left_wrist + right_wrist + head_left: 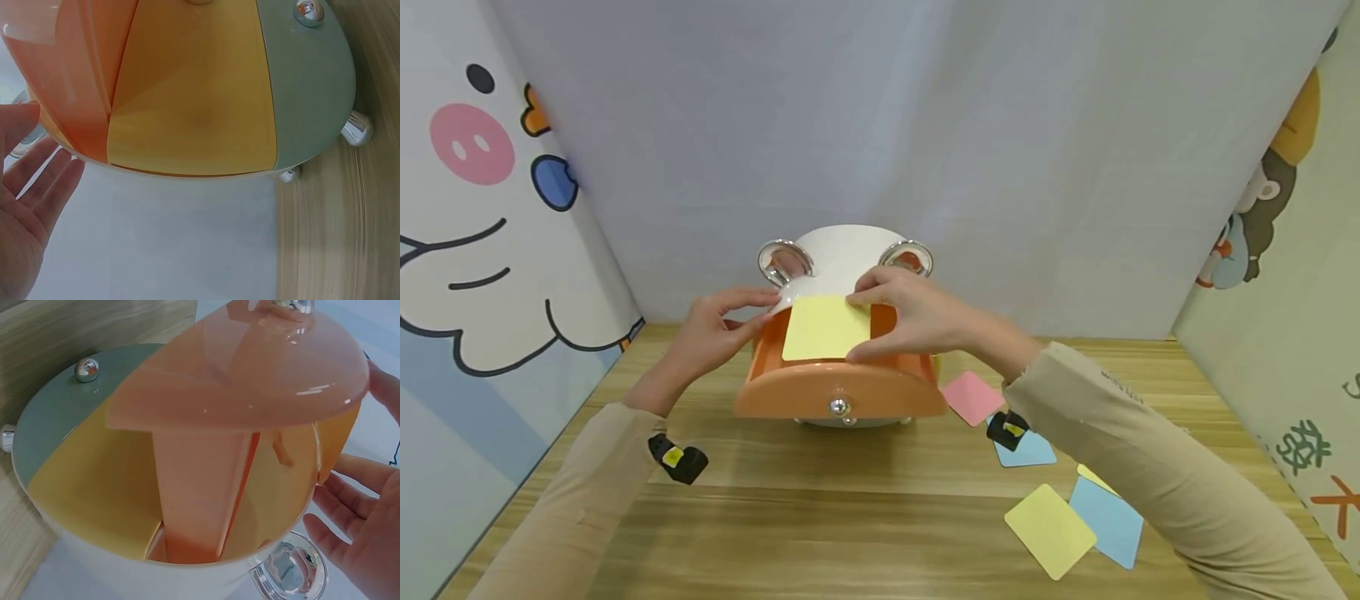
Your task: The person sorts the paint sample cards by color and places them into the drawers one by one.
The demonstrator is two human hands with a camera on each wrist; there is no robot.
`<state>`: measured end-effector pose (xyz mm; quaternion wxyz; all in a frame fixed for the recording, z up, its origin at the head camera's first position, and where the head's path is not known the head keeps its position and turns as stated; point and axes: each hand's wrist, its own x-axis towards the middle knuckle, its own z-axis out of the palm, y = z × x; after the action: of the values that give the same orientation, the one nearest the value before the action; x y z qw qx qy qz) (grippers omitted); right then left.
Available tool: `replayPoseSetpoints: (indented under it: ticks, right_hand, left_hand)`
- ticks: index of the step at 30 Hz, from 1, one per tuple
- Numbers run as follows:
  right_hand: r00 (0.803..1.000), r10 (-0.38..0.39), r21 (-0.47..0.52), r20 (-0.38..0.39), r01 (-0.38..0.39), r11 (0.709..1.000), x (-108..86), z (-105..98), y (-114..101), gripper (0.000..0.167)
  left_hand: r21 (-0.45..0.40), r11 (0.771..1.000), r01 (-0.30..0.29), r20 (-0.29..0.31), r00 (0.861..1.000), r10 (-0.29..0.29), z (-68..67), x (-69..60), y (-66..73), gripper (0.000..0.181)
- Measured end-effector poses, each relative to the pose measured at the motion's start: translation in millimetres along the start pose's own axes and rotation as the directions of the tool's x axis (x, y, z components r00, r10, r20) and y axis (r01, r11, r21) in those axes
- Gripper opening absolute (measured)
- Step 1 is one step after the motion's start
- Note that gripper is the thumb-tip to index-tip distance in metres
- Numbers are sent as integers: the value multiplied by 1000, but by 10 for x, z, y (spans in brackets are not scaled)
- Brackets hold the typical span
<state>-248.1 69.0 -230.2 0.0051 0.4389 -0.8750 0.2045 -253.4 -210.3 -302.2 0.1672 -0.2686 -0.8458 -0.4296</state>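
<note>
A yellow card (pixel 826 328) lies over the pulled-out orange drawer (pixel 820 390) of a rounded white storage box (pixel 850 250). My right hand (pixel 921 317) holds the card by its right side, index finger at the far corner and thumb at the near one. Beside the box's upper left edge is my left hand (pixel 709 332), its fingertips touching the rim. In the left wrist view, its fingers look fairly straight against the shell. A yellow drawer front (pixel 194 94) and a green lower front (pixel 309 94) also belong to the box. The drawer's inside is partly hidden by the card.
Right of the box lie a pink card (pixel 973 398), a blue card (pixel 1026 450), a yellow card (pixel 1050 532) and another blue card (pixel 1108 521), on a wooden table (pixel 760 533). Round silver ears (pixel 785 262) top the box. A pale wall (pixel 925 125) stands behind.
</note>
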Motion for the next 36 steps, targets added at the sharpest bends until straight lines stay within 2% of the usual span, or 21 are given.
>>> replayPoseSetpoints:
  ticks: [10, 16, 19, 23, 28, 31, 36]
  right_hand:
    - [997, -42, 19, -71, 43, 999, -57, 43, 41, 60]
    - [993, -26, 62, -112, 33, 997, -169, 7, 91, 59]
    - [992, 13, 88, -124, -2, 996, -268, -37, 137, 59]
    - [987, 77, 145, -142, -57, 988, -470, -109, 228, 61]
    - [969, 154, 160, -194, -124, 979, -859, -93, 396, 65]
    - [949, 242, 155, -200, -213, 965, -1137, -13, 501, 69]
    - [903, 374, 136, -212, -352, 926, -1586, 192, 638, 73]
  left_hand:
    - [-13, 1000, 9, -3, 1000, -9, 1, 2, -20, 25]
    - [-6, 1000, 3, -9, 1000, -3, 7, 2, -51, 25]
    - [0, 1000, 4, -10, 1000, -4, 10, 0, -44, 25]
    - [-8, 1000, 3, -8, 1000, -3, 10, -2, -28, 26]
    - [-14, 1000, 7, -15, 1000, -8, -5, -6, -7, 25]
    - [1, 1000, 16, -11, 1000, -16, -10, -6, 7, 24]
    - [8, 1000, 23, -2, 1000, -23, 3, 3, -9, 25]
